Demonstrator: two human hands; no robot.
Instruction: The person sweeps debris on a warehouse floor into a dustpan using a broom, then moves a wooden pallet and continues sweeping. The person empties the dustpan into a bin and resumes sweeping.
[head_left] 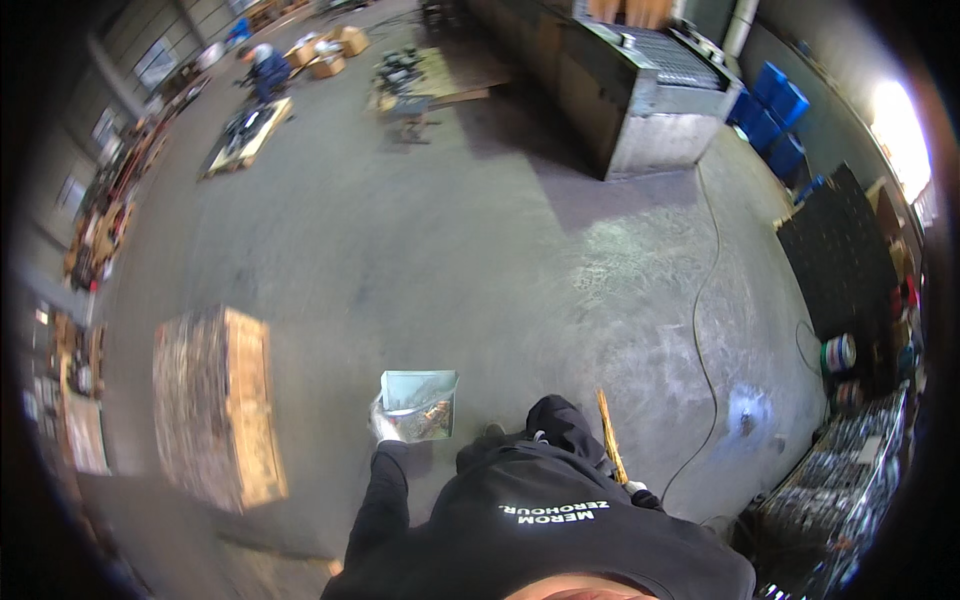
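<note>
My left hand [383,421], in a whitish glove, is closed on the left side of a pale green dustpan [420,384]. The pan is held out in front of me, above the floor, and some brownish debris [437,414] lies in it. Down at my right side, my right hand [636,488] shows only as a bit of light glove beside my dark sleeve. A yellow straw broom [611,436] rises from it, pointing forward. My fingers round the broom are mostly hidden.
A wooden pallet stack [255,410] stands to my left. A cable [712,260] snakes over the floor on the right. Ahead is a large metal tank [660,140], with blue drums [770,110] beyond it. Metal parts [830,490] fill the near right. A person [268,72] bends at the far left.
</note>
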